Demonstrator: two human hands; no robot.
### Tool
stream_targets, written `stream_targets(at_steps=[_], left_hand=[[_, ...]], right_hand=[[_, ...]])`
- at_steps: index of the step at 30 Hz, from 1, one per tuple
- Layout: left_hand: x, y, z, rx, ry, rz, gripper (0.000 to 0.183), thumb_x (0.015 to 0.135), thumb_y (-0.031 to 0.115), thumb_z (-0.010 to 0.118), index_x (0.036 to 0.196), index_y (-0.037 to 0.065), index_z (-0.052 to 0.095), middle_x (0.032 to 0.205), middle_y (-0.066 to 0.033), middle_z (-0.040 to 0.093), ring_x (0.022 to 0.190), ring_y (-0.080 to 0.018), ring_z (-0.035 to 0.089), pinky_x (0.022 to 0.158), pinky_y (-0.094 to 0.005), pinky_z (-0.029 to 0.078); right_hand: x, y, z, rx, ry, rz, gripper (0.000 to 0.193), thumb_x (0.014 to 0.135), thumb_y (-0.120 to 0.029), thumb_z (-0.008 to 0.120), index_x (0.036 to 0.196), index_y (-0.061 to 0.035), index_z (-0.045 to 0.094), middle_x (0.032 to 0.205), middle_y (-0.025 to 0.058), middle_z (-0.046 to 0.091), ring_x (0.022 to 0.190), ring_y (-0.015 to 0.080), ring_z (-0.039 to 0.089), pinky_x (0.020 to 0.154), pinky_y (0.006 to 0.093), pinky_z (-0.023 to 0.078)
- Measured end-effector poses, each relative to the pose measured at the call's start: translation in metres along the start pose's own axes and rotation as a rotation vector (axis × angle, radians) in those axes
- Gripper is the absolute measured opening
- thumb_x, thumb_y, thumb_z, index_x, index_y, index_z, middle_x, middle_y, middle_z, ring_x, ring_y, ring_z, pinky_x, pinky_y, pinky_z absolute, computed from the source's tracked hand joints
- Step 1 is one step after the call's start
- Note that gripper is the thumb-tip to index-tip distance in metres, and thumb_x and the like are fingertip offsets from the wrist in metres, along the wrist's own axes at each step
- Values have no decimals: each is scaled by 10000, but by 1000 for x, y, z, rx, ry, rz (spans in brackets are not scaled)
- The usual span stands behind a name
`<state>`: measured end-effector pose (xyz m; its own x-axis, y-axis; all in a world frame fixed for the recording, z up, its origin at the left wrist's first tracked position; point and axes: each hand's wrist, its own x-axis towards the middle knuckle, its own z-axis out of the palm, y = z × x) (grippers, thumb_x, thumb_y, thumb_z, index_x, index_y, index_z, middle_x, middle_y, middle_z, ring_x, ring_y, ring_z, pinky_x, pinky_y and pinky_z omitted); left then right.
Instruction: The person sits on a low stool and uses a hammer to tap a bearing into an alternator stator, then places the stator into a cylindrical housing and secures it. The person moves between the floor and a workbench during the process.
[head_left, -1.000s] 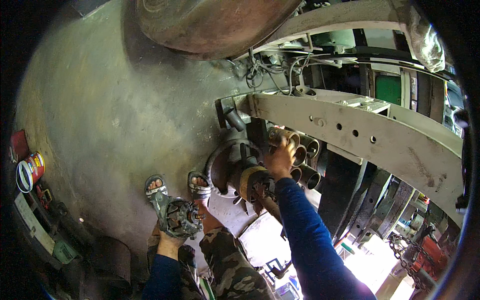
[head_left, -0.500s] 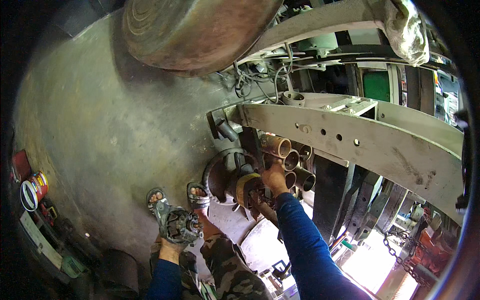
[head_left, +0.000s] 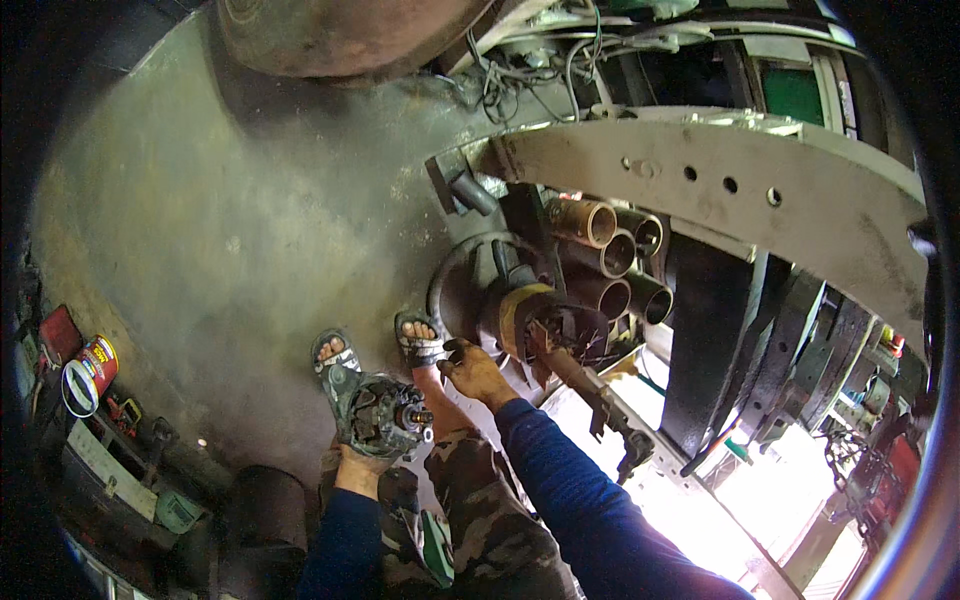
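My left hand [head_left: 360, 470] grips a greasy, round metal housing [head_left: 380, 418] from below, in front of my legs. A short shaft end [head_left: 412, 416] juts from its right side. To the right of the housing and apart from it is my right hand [head_left: 478, 374], its fingers bent together. Something small and dark shows at its fingertips, too unclear to name. Beyond that hand stands a dark, round metal part [head_left: 465, 285] with a yellowish band [head_left: 520, 310] beside it.
Several metal pipes [head_left: 583, 222] lie stacked under a long curved steel beam [head_left: 690, 165] with holes. A rusty shaft [head_left: 580, 385] slants on the right. A large rusty drum-like body [head_left: 350, 45] is at the top. A red bucket [head_left: 92, 372] stands at the far left.
My right hand has drawn back from the pipes, down and left toward the housing. My left hand still holds the housing. The whole view has shifted.
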<state>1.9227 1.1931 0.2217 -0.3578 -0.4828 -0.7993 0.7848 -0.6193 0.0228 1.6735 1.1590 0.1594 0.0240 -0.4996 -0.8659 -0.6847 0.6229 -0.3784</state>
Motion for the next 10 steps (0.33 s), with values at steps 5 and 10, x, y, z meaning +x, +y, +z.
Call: stream_targets(at_steps=[5,10], left_hand=[[-8,-26,-31,634,14,83,547,1047,519,444,1392,114,571,1304,-139,674,1171,-329,661,973,-515,576],[-8,-41,-64,1243,-107,235,555,1047,510,454,1424,110,535,1317,-151,665,1154,-310,671,973,-504,578]], right_hand=[[-8,38,35,10,-2,-72,477,916,-331,661,1226,32,667,1221,274,689,1126,416,667,986,436,522],[-27,77,36,33,-41,17,544,914,-364,667,1256,59,655,1230,290,685,1127,403,675,1002,430,516]])
